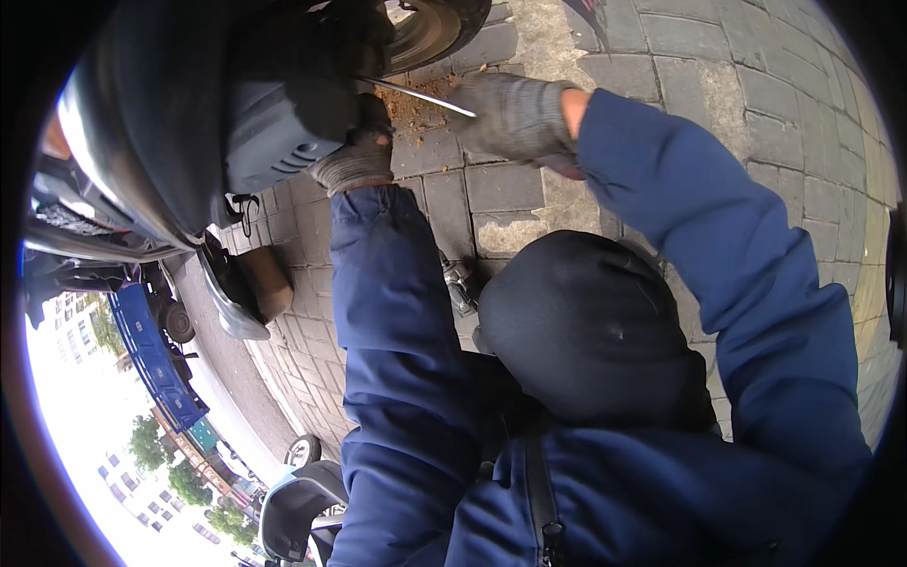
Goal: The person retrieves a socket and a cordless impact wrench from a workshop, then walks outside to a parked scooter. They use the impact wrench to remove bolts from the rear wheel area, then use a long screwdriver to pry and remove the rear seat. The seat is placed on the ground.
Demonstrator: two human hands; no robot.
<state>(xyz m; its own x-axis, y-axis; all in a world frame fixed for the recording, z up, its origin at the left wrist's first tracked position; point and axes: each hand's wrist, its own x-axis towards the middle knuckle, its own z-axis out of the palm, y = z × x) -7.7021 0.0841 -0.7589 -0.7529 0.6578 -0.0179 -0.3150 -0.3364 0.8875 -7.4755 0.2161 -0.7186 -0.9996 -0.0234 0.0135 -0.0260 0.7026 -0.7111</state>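
My right hand (pixel 510 118), in a grey knit glove and slightly blurred, is closed on a thin metal rod (pixel 420 95). The rod slants up and left into the dark gap beside a wheel (pixel 425 33) of a scooter-like vehicle; its far tip is lost in shadow. My left hand (pixel 364 156), in a similar glove, is beside the vehicle's grey plastic cover (pixel 283 137), below the rod. Its fingers look curled, but what they grip is too dark to make out. Brown crumbs of dirt (pixel 406 113) lie on the paving between my hands.
Grey paving bricks (pixel 505 189) with worn pale patches spread around me. The vehicle's glossy body (pixel 142 123) fills the upper left. My dark-clothed knee (pixel 595 331) is raised between my arms. Another light-blue scooter (pixel 298 510) and a blue truck (pixel 156 350) stand at lower left.
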